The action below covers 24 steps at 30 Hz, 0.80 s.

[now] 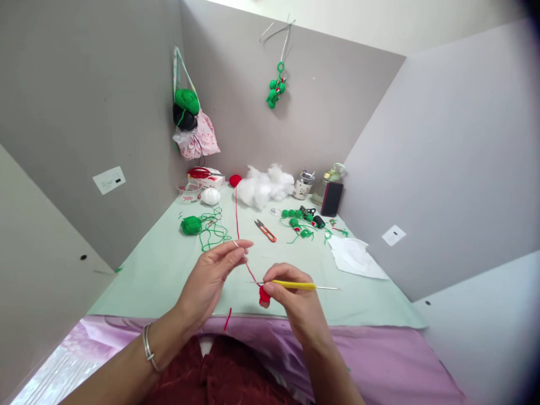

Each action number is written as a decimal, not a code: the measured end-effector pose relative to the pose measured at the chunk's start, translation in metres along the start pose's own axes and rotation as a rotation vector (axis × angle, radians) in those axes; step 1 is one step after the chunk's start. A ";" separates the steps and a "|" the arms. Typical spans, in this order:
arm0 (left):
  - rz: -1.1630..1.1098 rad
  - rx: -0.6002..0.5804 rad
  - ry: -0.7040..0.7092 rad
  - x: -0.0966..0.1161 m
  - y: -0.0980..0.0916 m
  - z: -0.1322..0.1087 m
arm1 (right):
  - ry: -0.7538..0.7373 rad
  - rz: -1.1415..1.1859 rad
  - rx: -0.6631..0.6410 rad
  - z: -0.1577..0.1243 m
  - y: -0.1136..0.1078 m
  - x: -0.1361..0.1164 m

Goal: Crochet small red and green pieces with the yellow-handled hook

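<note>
My left hand point(215, 273) is pinched on the red yarn point(237, 216), which runs from a red ball point(235, 180) at the back of the table down to my right hand. My right hand point(291, 292) is closed round a crochet hook with a yellow handle point(295, 285), its thin metal tip pointing left. Against the fingertips of that same hand rests a small red crocheted piece point(264, 294). The strand slants from my left fingers to this piece. A short red yarn end point(228, 319) lies at the table's front edge.
Orange snips point(265, 230) lie mid-table. Green yarn point(191, 225) is at left, white stuffing point(264, 185) at the back, green crocheted balls point(294, 222) and white paper point(354, 256) at right. A phone point(332, 198) leans by a glass bottle point(333, 174). Grey panels surround the table.
</note>
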<state>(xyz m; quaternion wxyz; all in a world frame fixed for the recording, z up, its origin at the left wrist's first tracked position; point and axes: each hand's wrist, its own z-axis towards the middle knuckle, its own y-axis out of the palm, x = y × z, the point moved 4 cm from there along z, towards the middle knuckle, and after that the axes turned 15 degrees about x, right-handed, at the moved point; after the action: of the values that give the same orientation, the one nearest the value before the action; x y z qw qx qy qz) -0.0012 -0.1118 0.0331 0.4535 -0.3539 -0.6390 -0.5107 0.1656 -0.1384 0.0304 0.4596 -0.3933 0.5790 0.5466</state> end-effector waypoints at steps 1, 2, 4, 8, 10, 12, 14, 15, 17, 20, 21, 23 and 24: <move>0.006 0.027 0.012 0.001 -0.002 0.001 | -0.039 0.019 0.017 0.000 -0.001 -0.002; 0.024 0.026 0.024 0.000 -0.002 0.002 | -0.079 0.032 0.030 -0.001 -0.001 -0.004; 0.050 -0.043 0.027 -0.003 0.001 0.000 | -0.159 0.021 0.045 -0.002 0.001 -0.008; 0.012 -0.178 -0.009 -0.009 0.010 -0.011 | -0.444 -0.202 0.115 -0.006 0.006 -0.018; 0.009 -0.188 -0.019 -0.009 0.011 -0.015 | -0.594 -0.325 0.140 -0.009 0.007 -0.023; 0.023 -0.210 -0.025 -0.006 0.010 -0.020 | -0.678 -0.395 0.133 -0.012 0.007 -0.026; 0.045 -0.250 -0.037 0.000 0.008 -0.024 | -0.755 -0.435 0.120 -0.013 0.005 -0.028; 0.054 -0.274 -0.047 0.004 0.007 -0.026 | -0.801 -0.454 0.117 -0.014 0.005 -0.029; 0.067 -0.331 -0.086 0.008 0.006 -0.029 | -0.891 -0.486 0.114 -0.016 0.004 -0.031; 0.045 -0.359 -0.142 0.009 0.004 -0.031 | -0.965 -0.508 0.100 -0.019 0.004 -0.032; 0.031 -0.347 -0.155 0.008 0.004 -0.031 | -0.978 -0.511 0.086 -0.020 0.004 -0.032; 0.004 -0.313 -0.177 0.004 0.003 -0.029 | -0.984 -0.520 0.038 -0.022 0.005 -0.033; -0.009 -0.298 -0.184 0.002 0.003 -0.028 | -0.981 -0.525 0.008 -0.023 0.006 -0.033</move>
<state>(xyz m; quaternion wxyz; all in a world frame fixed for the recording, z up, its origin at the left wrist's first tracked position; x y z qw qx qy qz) 0.0069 -0.1382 0.0376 0.3333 -0.4599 -0.5965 -0.5671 0.1662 -0.1626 0.0633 0.7975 -0.2219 0.1819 0.5307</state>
